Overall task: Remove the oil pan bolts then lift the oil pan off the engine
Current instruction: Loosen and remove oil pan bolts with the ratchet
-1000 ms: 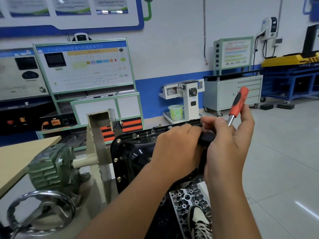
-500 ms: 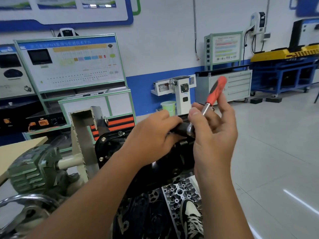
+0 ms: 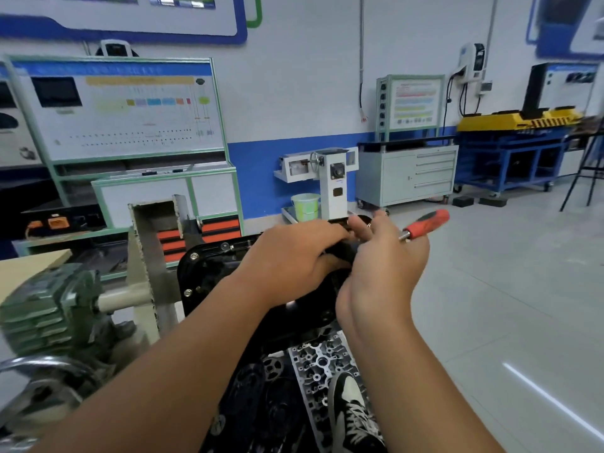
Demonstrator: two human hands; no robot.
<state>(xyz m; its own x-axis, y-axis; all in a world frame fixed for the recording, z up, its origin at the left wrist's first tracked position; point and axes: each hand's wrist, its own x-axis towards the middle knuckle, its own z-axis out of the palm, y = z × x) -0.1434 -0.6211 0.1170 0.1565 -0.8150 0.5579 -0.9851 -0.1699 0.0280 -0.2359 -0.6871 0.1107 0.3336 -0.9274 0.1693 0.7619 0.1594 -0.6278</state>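
The black oil pan (image 3: 209, 273) sits on the engine held in a stand, its flange facing me, with silver bolts (image 3: 194, 256) showing along its left edge. My left hand (image 3: 294, 256) curls over the pan's far right rim and grips it. My right hand (image 3: 382, 266) holds a ratchet wrench with a red and black handle (image 3: 426, 223), which points up and to the right. The wrench's head is hidden between my two hands. The engine's grey cylinder head face (image 3: 320, 361) shows below the pan.
A green gearbox (image 3: 45, 308) and a steel hand wheel (image 3: 36, 371) of the engine stand are at the left. A beige stand post (image 3: 147, 256) rises beside the pan. My shoe (image 3: 349, 410) is below. Training panels, a white cabinet (image 3: 408, 174) and open grey floor lie beyond.
The wrench handle has swung from nearly upright down to the right. My left hand stayed on the pan's rim. The view has shifted slightly.
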